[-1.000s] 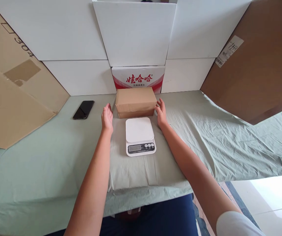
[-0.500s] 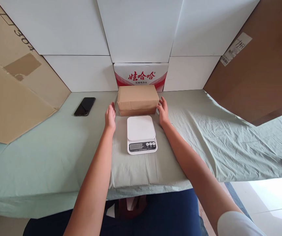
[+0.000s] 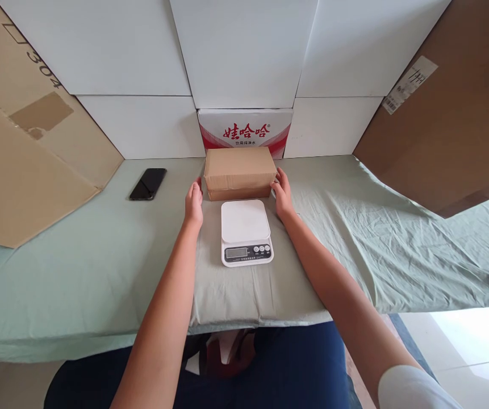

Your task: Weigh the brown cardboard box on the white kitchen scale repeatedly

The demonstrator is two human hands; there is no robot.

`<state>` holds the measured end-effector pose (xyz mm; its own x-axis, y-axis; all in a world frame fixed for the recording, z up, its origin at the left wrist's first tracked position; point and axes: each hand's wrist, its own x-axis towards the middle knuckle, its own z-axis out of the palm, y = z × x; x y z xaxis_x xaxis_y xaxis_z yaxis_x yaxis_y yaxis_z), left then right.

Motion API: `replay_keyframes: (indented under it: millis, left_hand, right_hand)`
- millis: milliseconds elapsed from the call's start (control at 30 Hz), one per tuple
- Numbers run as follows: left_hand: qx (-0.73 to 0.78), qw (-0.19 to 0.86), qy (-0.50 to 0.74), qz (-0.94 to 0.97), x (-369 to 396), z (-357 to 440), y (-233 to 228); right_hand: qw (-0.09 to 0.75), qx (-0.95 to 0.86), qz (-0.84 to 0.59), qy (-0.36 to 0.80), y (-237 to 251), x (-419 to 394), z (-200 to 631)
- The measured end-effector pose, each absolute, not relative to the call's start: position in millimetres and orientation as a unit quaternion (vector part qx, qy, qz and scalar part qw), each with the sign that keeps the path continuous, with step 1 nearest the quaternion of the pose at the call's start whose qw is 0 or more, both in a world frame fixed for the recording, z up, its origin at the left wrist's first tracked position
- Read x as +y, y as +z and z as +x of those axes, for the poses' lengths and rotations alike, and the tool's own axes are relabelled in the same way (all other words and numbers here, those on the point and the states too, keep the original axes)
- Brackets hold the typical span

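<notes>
A closed brown cardboard box (image 3: 239, 165) sits on the cloth, with a white digital kitchen scale (image 3: 245, 221) just in front of it. My left hand (image 3: 193, 203) is upright beside the box's left end, its fingers stretched forward; a narrow gap seems to separate palm and cardboard. At the other end is my right hand (image 3: 283, 194), thumb and fingers spread around the near right corner, the fingertips touching or almost touching it. Neither hand has lifted the box. The scale's plate carries nothing, and its display looks blank.
On the left lies a black phone (image 3: 147, 184). A red and white printed carton (image 3: 245, 128) stands behind the box against white panels (image 3: 244, 51). Large cardboard sheets flank the table, left (image 3: 35, 170) and right (image 3: 448, 130). Green cloth (image 3: 99, 272) covers the tabletop.
My left hand has moved slightly right, closer to the box. My right hand has shifted a little inward at the right corner. Box, scale and phone rest in the same places.
</notes>
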<state>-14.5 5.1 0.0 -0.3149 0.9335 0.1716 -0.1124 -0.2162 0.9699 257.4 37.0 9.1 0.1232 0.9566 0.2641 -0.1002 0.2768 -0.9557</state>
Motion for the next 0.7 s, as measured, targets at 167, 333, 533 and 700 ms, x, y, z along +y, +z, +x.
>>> replay_keyframes:
  millis: [167, 333, 533, 700]
  left_hand:
    - [0.456, 0.433, 0.630, 0.455, 7, -13, -2]
    - [0.453, 0.451, 0.616, 0.460, 6, -12, -3]
    - [0.426, 0.398, 0.638, 0.503, -8, -12, 19]
    - [0.414, 0.354, 0.649, 0.531, -60, -8, 42]
  right_hand:
    - [0.609, -0.545, -0.394, 0.422, 17, 29, 250]
    - [0.589, -0.579, -0.399, 0.400, 18, 26, 241]
    - [0.606, -0.625, -0.350, 0.345, 29, 16, 241]
    - [0.572, -0.654, -0.372, 0.329, 43, -30, 254]
